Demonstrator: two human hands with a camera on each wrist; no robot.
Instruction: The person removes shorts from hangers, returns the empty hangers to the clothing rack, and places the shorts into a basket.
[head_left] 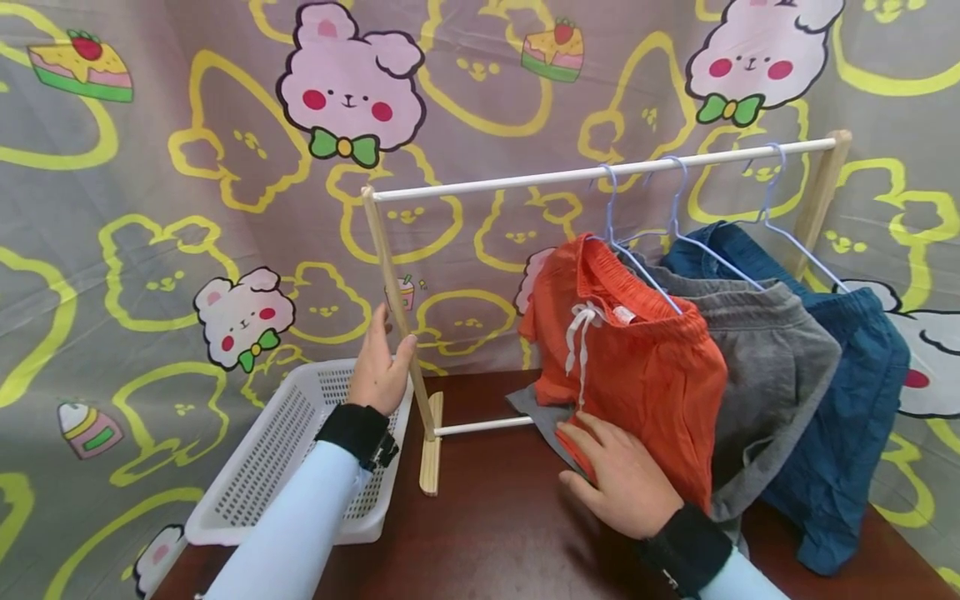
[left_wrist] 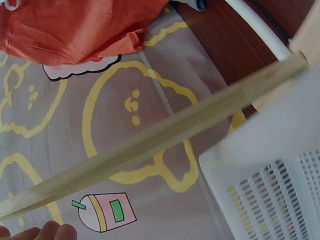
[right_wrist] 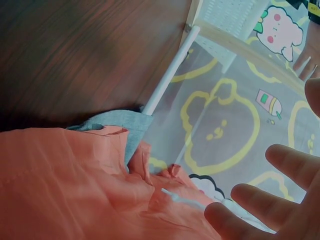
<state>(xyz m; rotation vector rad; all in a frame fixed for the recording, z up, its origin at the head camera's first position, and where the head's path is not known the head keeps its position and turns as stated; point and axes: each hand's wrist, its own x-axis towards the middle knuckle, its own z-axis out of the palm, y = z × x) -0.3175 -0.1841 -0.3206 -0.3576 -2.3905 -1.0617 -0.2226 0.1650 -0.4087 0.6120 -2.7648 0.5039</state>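
Note:
My left hand [head_left: 381, 367] is beside the left wooden post [head_left: 392, 283] of a small clothes rack, fingers extended and thumb overlapping the post in the head view. Its fingertips [left_wrist: 50, 231] show at the corner of the left wrist view. In front of the orange shorts [head_left: 637, 367], my right hand [head_left: 626, 479] has its fingers spread and loosely extended, holding nothing. The shorts, with a white drawstring [head_left: 581, 333], hang on a lilac hanger [head_left: 611, 208]. Behind them hang grey shorts [head_left: 780, 358] and blue shorts [head_left: 862, 367] on similar hangers.
A white perforated basket [head_left: 225, 483] stands left of the rack on the dark red-brown table [head_left: 480, 533]. The white top rail [head_left: 495, 185] runs to a right wooden post [head_left: 823, 200]. A cartoon-printed curtain [head_left: 480, 100] hangs behind.

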